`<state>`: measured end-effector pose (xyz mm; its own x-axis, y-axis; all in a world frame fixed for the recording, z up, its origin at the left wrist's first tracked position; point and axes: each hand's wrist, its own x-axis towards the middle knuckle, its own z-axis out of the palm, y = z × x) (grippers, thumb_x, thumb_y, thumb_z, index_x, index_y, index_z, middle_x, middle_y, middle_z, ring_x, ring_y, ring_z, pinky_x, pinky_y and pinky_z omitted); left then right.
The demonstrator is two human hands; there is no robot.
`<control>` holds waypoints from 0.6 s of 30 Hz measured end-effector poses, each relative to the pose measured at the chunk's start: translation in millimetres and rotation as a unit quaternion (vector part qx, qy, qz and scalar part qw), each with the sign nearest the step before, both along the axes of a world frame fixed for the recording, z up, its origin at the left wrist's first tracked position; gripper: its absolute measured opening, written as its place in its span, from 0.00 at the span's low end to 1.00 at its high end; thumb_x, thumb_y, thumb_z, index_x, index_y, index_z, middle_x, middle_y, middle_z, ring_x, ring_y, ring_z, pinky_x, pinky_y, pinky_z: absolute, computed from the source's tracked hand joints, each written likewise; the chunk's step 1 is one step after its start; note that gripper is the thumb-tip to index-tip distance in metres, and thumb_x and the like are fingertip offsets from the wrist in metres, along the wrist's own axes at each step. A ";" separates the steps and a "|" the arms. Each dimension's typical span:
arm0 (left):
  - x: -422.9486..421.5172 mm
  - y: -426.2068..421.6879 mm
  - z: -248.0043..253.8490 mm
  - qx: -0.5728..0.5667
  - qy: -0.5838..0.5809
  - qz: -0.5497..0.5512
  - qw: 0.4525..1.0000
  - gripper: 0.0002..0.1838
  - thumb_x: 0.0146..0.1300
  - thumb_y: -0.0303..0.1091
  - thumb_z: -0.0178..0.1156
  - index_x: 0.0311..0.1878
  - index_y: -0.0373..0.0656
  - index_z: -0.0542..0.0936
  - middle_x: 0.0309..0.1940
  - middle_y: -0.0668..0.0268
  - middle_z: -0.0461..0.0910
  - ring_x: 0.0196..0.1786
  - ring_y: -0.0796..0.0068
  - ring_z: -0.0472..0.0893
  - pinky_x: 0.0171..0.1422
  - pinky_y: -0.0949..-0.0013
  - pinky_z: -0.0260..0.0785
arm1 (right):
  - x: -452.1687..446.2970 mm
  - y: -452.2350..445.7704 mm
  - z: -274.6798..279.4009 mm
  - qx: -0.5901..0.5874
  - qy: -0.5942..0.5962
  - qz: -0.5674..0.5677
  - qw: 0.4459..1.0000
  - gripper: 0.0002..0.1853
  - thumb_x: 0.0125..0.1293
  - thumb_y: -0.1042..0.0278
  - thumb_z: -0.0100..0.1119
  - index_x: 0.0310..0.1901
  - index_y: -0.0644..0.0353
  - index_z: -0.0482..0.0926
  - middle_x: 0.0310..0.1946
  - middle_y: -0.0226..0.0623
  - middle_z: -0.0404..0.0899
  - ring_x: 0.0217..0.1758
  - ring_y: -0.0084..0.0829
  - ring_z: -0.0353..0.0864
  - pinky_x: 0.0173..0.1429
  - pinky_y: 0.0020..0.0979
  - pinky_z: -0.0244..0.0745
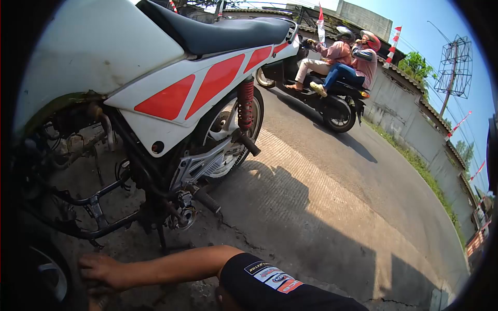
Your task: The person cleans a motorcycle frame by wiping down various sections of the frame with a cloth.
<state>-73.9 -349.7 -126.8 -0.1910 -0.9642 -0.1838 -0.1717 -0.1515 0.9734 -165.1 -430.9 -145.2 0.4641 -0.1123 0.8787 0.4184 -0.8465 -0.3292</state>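
My right hand [102, 271] is at the lower left, its arm reaching across from a black sleeve [270, 277] with printed patches. Its fingers are curled downward close to a dark wheel [54, 274] at the left edge. What they grip, if anything, is hidden. A dim, skin-toned patch just below may be part of my left hand; its fingers do not show. Above my arm stands a white and red motorcycle [155, 98] with a black seat [218, 33]. Its lower frame [98, 207] is bare, and no engine shows there.
A footpeg [206, 201] sticks out above my forearm. Cracked concrete [290, 223] lies to the right. Two helmeted people ride a black scooter [337, 109] on the road beyond. A grey wall [399, 109] with red and white flags runs alongside.
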 end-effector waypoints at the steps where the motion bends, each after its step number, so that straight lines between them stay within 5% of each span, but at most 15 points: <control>1: 0.1 1.6 2.7 0.004 -0.011 -0.011 1.000 0.31 0.69 0.38 0.52 0.70 0.38 0.54 0.65 0.58 0.61 0.68 0.64 0.65 0.68 0.61 0.63 | -12.7 -3.2 9.4 0.022 0.021 0.007 1.000 0.20 0.45 0.61 0.69 0.37 0.63 0.74 0.40 0.48 0.69 0.45 0.52 0.73 0.44 0.47 0.69; 5: -3.8 9.1 9.5 0.017 -0.032 -0.037 0.999 0.33 0.68 0.35 0.54 0.71 0.37 0.52 0.67 0.57 0.59 0.69 0.63 0.63 0.69 0.61 0.62 | -35.0 -27.3 20.9 0.070 0.052 -0.011 0.996 0.13 0.56 0.68 0.64 0.40 0.64 0.74 0.38 0.45 0.73 0.39 0.48 0.77 0.39 0.41 0.72; 8: -18.9 8.8 20.5 0.018 -0.029 -0.026 0.999 0.34 0.68 0.33 0.55 0.71 0.36 0.51 0.68 0.57 0.58 0.70 0.63 0.62 0.69 0.61 0.61 | -42.6 -46.3 7.3 0.104 0.056 -0.052 0.992 0.13 0.60 0.68 0.61 0.44 0.64 0.75 0.41 0.46 0.75 0.43 0.50 0.77 0.44 0.42 0.73; 11: -29.0 11.0 27.8 -0.101 0.020 -0.034 0.994 0.38 0.66 0.25 0.54 0.73 0.37 0.45 0.70 0.50 0.55 0.71 0.58 0.61 0.70 0.59 0.60 | -53.8 -57.1 -0.9 0.123 0.108 -0.115 0.980 0.12 0.63 0.69 0.59 0.45 0.67 0.76 0.42 0.50 0.78 0.47 0.52 0.79 0.49 0.40 0.75; 14: -24.3 17.5 50.7 -0.102 -0.036 -0.041 0.993 0.36 0.66 0.27 0.53 0.74 0.38 0.49 0.71 0.49 0.56 0.72 0.58 0.61 0.70 0.59 0.61 | -62.8 -60.5 5.7 0.147 0.142 -0.176 0.963 0.12 0.64 0.69 0.59 0.43 0.70 0.76 0.39 0.52 0.79 0.45 0.53 0.80 0.47 0.38 0.76; 16: -6.5 25.1 66.1 -0.229 -0.223 -0.190 0.928 0.30 0.68 0.33 0.53 0.72 0.42 0.58 0.68 0.51 0.63 0.68 0.63 0.68 0.68 0.60 0.64 | -72.3 -57.7 23.6 0.164 0.232 -0.157 0.946 0.12 0.64 0.68 0.59 0.41 0.70 0.77 0.38 0.52 0.79 0.44 0.52 0.81 0.46 0.37 0.76; 18: 20.1 48.3 59.4 -0.127 -0.184 -0.166 0.960 0.27 0.68 0.35 0.52 0.70 0.43 0.62 0.68 0.54 0.64 0.66 0.65 0.70 0.66 0.62 0.66 | -77.0 -41.2 32.2 0.177 0.311 -0.110 0.927 0.11 0.64 0.68 0.59 0.40 0.70 0.77 0.38 0.51 0.79 0.43 0.51 0.81 0.45 0.37 0.76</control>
